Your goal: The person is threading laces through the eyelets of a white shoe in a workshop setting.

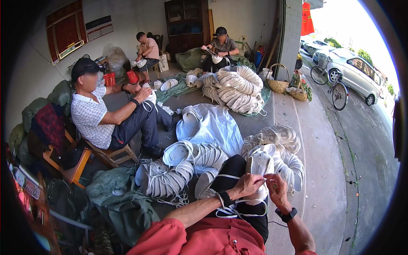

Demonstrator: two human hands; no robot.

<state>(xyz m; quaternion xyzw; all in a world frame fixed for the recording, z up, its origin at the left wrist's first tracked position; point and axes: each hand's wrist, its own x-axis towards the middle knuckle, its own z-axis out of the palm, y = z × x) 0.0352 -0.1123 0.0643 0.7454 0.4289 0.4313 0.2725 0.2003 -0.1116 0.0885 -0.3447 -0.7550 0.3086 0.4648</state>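
White lace [264, 180] pinched above a white shoe [260, 163].
The left hand [247, 187] and right hand [277, 188] each grip the lace narrowly (thumbs and fingers drawn together, fingertips close to each other), while the shoe rests at the lap against dark trousers [233, 170]; stacked shoes [292, 170] lie just beyond, near a pale blue sheet [223, 131].

Left hand [247, 186] and right hand [278, 189], at a shoe [259, 162] (white), seemingly pinch a lace [264, 179].

Red top [204, 239], black trousers [233, 166], left black wristband [225, 198], beaded bracelet [220, 201], right dark watch [286, 215]
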